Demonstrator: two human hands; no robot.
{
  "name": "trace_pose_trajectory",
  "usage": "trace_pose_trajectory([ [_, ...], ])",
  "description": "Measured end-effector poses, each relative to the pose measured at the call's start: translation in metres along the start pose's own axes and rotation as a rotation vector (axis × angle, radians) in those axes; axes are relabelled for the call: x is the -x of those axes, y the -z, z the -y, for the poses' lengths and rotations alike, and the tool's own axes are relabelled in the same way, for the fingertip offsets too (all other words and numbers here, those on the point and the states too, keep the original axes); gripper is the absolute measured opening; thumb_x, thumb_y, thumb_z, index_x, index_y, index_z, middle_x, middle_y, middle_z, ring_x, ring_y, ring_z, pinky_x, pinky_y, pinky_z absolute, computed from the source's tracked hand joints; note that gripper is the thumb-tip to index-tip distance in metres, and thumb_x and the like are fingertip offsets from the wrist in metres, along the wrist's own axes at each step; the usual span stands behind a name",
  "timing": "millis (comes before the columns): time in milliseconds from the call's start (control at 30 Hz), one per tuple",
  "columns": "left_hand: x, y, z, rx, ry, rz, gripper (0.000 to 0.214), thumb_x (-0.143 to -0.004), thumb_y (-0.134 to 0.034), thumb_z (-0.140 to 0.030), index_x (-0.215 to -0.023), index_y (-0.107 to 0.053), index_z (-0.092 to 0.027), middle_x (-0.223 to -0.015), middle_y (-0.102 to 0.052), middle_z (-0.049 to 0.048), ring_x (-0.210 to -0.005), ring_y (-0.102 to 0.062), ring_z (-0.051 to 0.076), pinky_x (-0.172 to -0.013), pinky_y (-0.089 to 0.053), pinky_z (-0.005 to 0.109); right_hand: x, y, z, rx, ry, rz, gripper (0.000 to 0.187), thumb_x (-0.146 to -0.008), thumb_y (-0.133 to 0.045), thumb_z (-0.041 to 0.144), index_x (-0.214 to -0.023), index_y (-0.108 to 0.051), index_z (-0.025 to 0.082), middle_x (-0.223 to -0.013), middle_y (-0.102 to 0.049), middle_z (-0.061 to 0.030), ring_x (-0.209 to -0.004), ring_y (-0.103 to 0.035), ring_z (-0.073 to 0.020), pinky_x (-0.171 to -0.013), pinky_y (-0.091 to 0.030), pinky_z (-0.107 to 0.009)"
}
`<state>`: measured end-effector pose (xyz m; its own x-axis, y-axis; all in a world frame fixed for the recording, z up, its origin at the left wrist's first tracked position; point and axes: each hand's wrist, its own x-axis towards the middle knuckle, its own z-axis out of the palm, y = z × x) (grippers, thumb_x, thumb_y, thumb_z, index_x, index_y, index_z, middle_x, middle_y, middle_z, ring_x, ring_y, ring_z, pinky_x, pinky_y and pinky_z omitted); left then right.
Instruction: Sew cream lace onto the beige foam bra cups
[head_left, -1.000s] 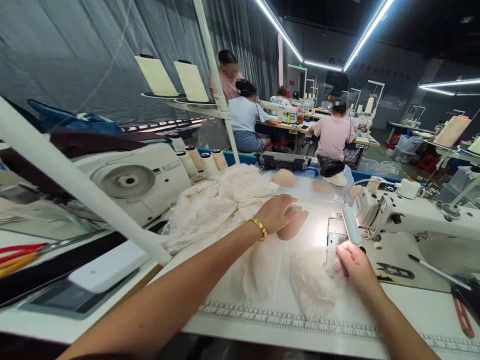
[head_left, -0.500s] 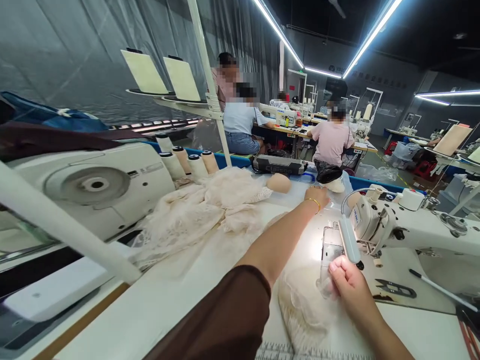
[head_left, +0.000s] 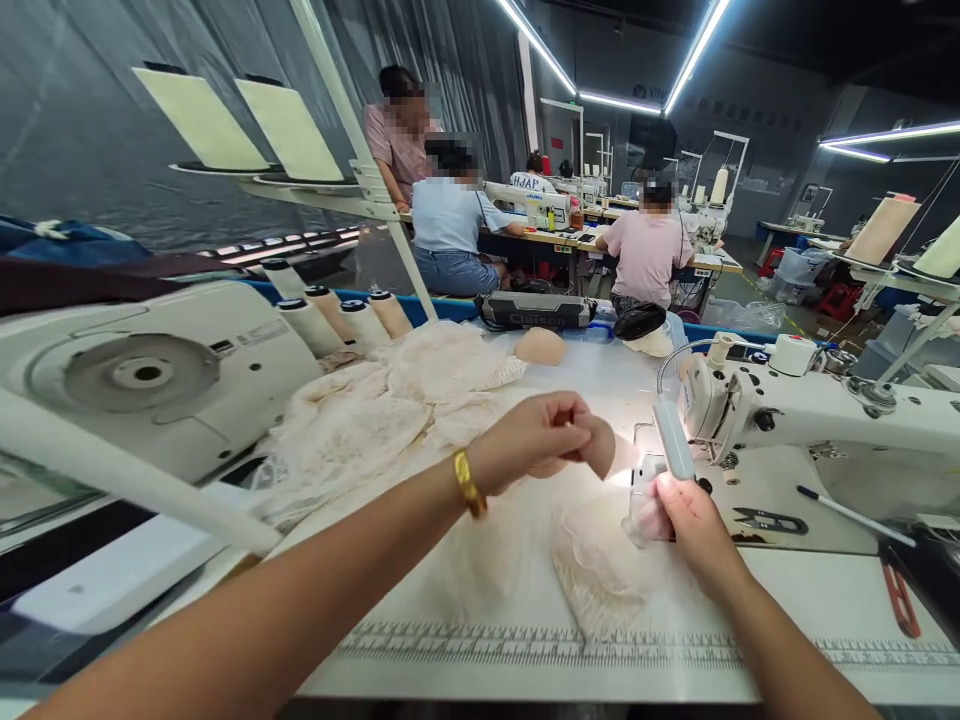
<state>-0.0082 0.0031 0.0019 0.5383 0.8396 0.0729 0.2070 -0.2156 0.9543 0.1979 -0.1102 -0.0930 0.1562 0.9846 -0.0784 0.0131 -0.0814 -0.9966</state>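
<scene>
My left hand (head_left: pixel 534 438) is closed in a pinch on a beige bra cup (head_left: pixel 601 448), held above the table left of the sewing machine (head_left: pixel 795 425). Beside the needle plate, my right hand (head_left: pixel 697 525) is closed on the edge of a cream lace piece (head_left: pixel 600 560). That lace lies loosely on the table, its sheer edge reaching up to my fingers. Part of another beige pad shows under my left hand, mostly hidden by it. A lit lamp (head_left: pixel 673 440) on a bendy neck hangs just above my right fingers.
A heap of cream lace (head_left: pixel 360 400) lies at the left, with thread cones (head_left: pixel 307 325) behind it. Thread snips (head_left: pixel 771 520) rest on the machine bed. A ruler strip (head_left: pixel 465 640) runs along the front edge. Another beige cup (head_left: pixel 540 346) sits at the back. Co-workers sit beyond.
My left hand has come back from the far end of the table, now with a bra cup in it. My right hand stays by the needle plate with the lace. The view has shifted slightly.
</scene>
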Motion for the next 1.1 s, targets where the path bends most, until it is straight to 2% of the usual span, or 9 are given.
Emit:
trace_pose_trajectory([
  [133,0.039,-0.02,0.021,0.193,0.121,0.102,0.02,-0.074,-0.071,-0.03,-0.08,-0.057,-0.016,-0.073,-0.061,-0.0007,-0.073,-0.061,0.016,-0.072,-0.054,0.032,0.004,0.006,-0.001,0.059,0.068,0.054,0.058,-0.094,-0.042,0.076,-0.088,-0.06,0.021,-0.068,-0.063,-0.0005,-0.066,-0.058,-0.0193,-0.066,-0.046,-0.031],
  [233,0.043,-0.029,0.021,0.066,0.151,0.155,0.025,-0.074,-0.072,-0.037,-0.081,-0.059,-0.017,-0.073,-0.061,-0.0007,-0.073,-0.062,0.018,-0.072,-0.052,0.032,0.01,0.005,0.003,0.087,0.099,0.085,0.046,-0.091,-0.059,0.068,-0.088,-0.06,0.021,-0.073,-0.066,-0.0007,-0.069,-0.062,-0.019,-0.069,-0.047,-0.031],
  [433,0.031,-0.024,-0.005,-0.209,-0.22,0.361,0.053,-0.08,-0.07,-0.053,-0.122,-0.06,-0.023,-0.136,-0.059,0.008,-0.129,-0.052,0.029,-0.11,-0.041,0.044,0.03,0.001,0.023,0.334,0.243,0.152,0.02,-0.097,-0.059,0.04,-0.092,-0.065,0.022,-0.079,-0.066,0.0004,-0.07,-0.063,-0.016,-0.066,-0.047,-0.027],
  [567,0.021,-0.027,-0.007,-0.415,-0.215,0.665,0.042,-0.071,-0.073,-0.029,-0.11,-0.06,-0.022,-0.107,-0.067,0.0017,-0.096,-0.064,0.022,-0.078,-0.051,0.028,0.044,0.006,0.037,0.631,0.631,0.079,0.012,-0.101,-0.055,0.026,-0.093,-0.063,0.023,-0.077,-0.066,0.0007,-0.065,-0.058,-0.0148,-0.061,-0.043,-0.026],
  [667,0.018,-0.025,0.0,-0.516,-0.244,0.522,0.01,-0.075,-0.06,-0.018,-0.082,-0.052,-0.02,-0.071,-0.056,-0.0051,-0.064,-0.053,0.013,-0.053,-0.036,0.021,0.048,0.008,0.043,0.775,0.942,-0.157,0.011,-0.101,-0.054,0.016,-0.101,-0.062,0.023,-0.08,-0.071,-0.0013,-0.067,-0.061,-0.0161,-0.063,-0.045,-0.028],
  [767,0.023,-0.017,0.009,-0.678,-0.556,0.131,0.011,-0.08,-0.052,-0.01,-0.078,-0.047,-0.02,-0.068,-0.054,-0.0043,-0.061,-0.049,0.014,-0.058,-0.036,0.025,0.042,0.007,0.039,0.848,1.121,-0.247,0.025,-0.098,-0.052,0.004,-0.11,-0.061,0.023,-0.101,-0.076,-0.0063,-0.083,-0.068,-0.0176,-0.072,-0.05,-0.03],
  [833,0.029,-0.014,0.016,-0.891,-0.776,0.008,0.014,-0.087,-0.049,-0.008,-0.081,-0.05,-0.02,-0.071,-0.057,-0.0019,-0.065,-0.051,0.016,-0.067,-0.04,0.03,0.031,0.01,0.03,0.938,1.193,-0.225,0.028,-0.097,-0.052,0.002,-0.116,-0.06,0.022,-0.11,-0.075,-0.0088,-0.091,-0.069,-0.0187,-0.076,-0.05,-0.03],
  [967,0.035,-0.026,0.03,-1.153,-0.9,0.214,0.024,-0.089,-0.07,-0.03,-0.077,-0.053,-0.02,-0.076,-0.062,0.0016,-0.071,-0.055,0.021,-0.073,-0.042,0.035,0.002,0.029,0.007,1.236,1.215,0.03,0.021,-0.099,-0.049,0.005,-0.105,-0.062,0.02,-0.099,-0.073,-0.0071,-0.082,-0.065,-0.0175,-0.072,-0.046,-0.028],
  [1100,0.019,-0.056,0.041,-1.104,-0.915,0.379,0.016,-0.086,-0.065,-0.007,-0.08,-0.056,-0.019,-0.082,-0.066,0.0008,-0.077,-0.059,0.019,-0.072,-0.043,0.033,-0.015,0.05,-0.004,1.373,1.137,0.231,0.025,-0.099,-0.045,0.004,-0.091,-0.061,0.021,-0.083,-0.067,-0.0015,-0.074,-0.058,-0.0161,-0.067,-0.04,-0.027],
])
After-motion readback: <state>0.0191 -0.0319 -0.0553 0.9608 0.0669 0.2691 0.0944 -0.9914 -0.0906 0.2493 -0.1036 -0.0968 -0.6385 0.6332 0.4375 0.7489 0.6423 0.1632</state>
